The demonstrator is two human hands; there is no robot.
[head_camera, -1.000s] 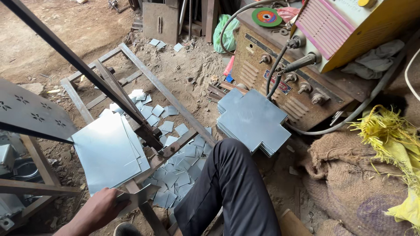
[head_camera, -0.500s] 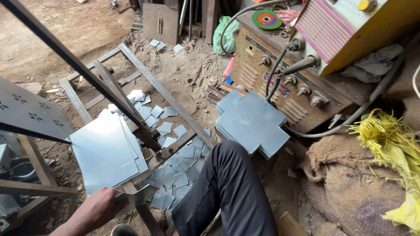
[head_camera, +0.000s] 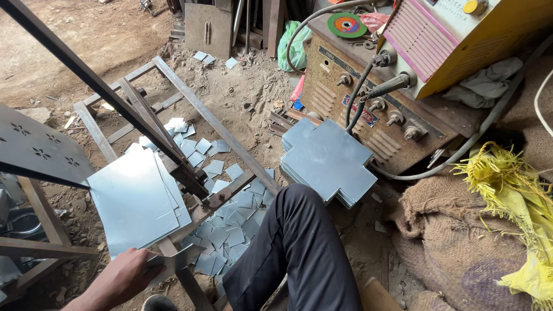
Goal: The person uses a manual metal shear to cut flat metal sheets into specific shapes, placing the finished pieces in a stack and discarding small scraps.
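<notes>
Left hand [head_camera: 124, 276] is low at the near-left, fingers curled around the near corner of a sheet [head_camera: 135, 201], gripping it where a notch has been cut out. The sheet lies tilted on the shear [head_camera: 190, 178], on top of others like it, its right edge against the blade. The right hand is out of sight, so whether it holds anything, I cannot tell. The long lever [head_camera: 86, 75] runs up and away to the far left. Under the shear frame [head_camera: 207, 121] the floor is littered with small square offcuts [head_camera: 227, 230], and to the right, against the welder [head_camera: 368, 98], sits a neat stack of cross-shaped blanks [head_camera: 328, 158]. The person's knee [head_camera: 299, 230] is drawn up right beside the offcuts. Risks from here, as I judge them: those cut edges look sharp and the hand is bare, so a slip along the corner could slice the fingers. The sheet is loosely perched, so it could slide off line and spoil the cut. And fingers that close to the blade are in danger if the lever drops.
</notes>
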